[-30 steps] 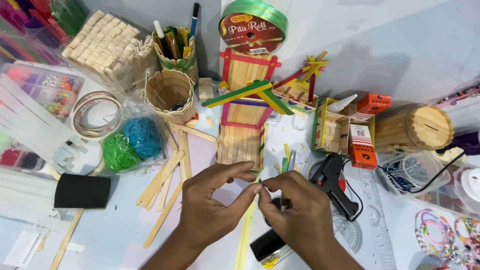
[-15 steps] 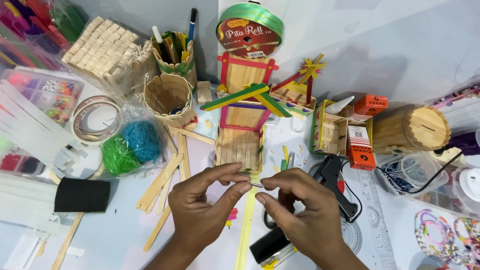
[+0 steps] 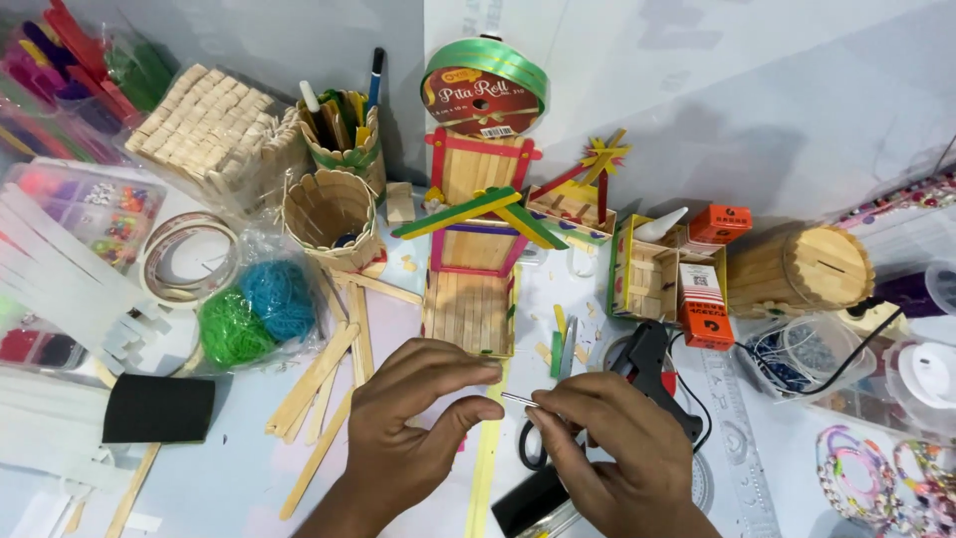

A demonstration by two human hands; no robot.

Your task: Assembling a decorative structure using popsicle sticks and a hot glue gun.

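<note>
Fingers of the right hand pinch a thin silver pin at lower middle, the left hand curls half-open beside it holding nothing, and the stick house above looks mostly built.

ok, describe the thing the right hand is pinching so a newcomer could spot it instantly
Start at the tall craft-stick house at the middle of the table and drop straight down to the two hands. Between the left hand and right hand runs a thin metal pin, pinched by the right fingertips. Unlike the flat wooden sticks nearby, it is silvery, shiny and needle-thin.
</note>
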